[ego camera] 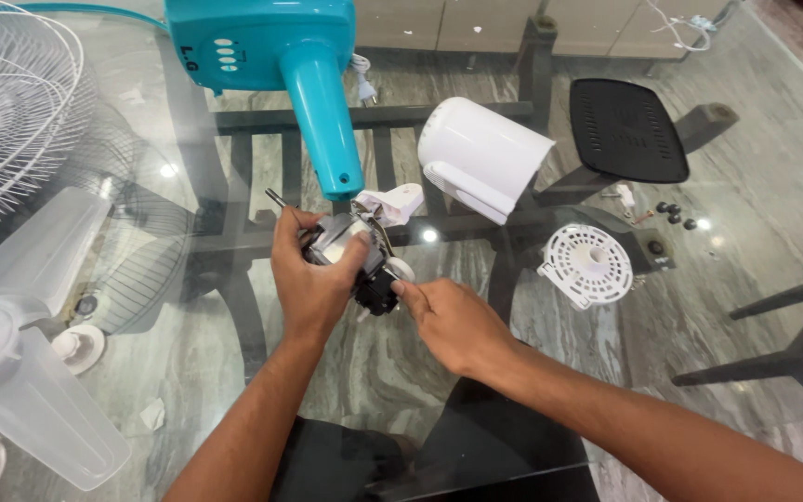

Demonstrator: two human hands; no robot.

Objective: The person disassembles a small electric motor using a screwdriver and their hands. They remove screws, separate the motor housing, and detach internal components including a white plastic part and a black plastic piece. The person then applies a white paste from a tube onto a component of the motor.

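Observation:
My left hand (307,274) grips a grey metal fan motor (344,240) with its thin shaft (276,197) sticking out to the upper left. My right hand (453,321) pinches the small black part (376,288) at the motor's lower end with thumb and fingers. The motor hangs at the bottom of the teal fan neck (322,121), which belongs to the teal base (257,37) lying on the glass table (745,204). A white bracket (392,202) sits just above the motor.
A white motor cover (480,153) lies right of the neck, a white round vented cap (588,265) further right, a black vented plate (626,128) behind it, small screws (676,216) nearby. At left lie a white wire fan guard (6,112) and translucent fan blades (30,353).

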